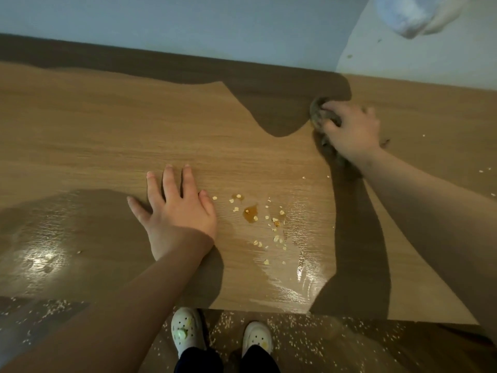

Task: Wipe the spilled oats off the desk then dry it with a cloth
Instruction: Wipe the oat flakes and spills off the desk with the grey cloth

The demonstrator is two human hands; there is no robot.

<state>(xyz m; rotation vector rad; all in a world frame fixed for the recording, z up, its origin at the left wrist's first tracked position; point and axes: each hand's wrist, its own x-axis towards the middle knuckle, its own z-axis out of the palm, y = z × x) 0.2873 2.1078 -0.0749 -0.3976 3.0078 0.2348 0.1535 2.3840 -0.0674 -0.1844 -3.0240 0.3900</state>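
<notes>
Scattered oat flakes (269,227) and small amber puddles (250,211) lie on the wooden desk (107,130), near its front edge. My left hand (177,211) rests flat on the desk just left of the spill, fingers spread. My right hand (349,130) grips a crumpled grey-brown cloth (316,109) at the far right of the desk, well behind the spill. Most of the cloth is hidden under the hand.
A wet sheen covers the desk's front (304,281) and left (45,257) parts. A few stray flakes (481,171) lie at the right. Many oats are strewn on the floor (336,343) around my white shoes (185,329). A pale wall (188,22) backs the desk.
</notes>
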